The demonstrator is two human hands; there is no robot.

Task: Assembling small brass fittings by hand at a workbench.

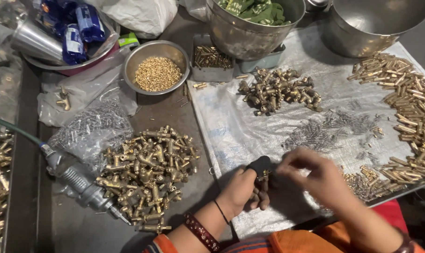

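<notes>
Near the top of the table I see a small steel bowl [156,69] filled with tiny golden pieces, and beside it a grey rectangular tray [211,61] with short brass pins inside. Behind the tray stands a big steel pot [250,28] holding green cloth, and another big steel bowl [371,23] stands to its right; what is in it I cannot see. A large heap of brass fittings [149,171] lies on the table to my left.

My left hand [245,189] has a black cover on the thumb, and its fingers are closed around a small brass fitting [263,177]. The fitting sits between the covered thumb and the fingers below it, low on the white plastic sheet [231,126]. My right hand [315,180] is blurred, its fingertips pinched narrow just beside the fitting. The fitting is mostly hidden, so which way its long axis points I cannot tell
</notes>
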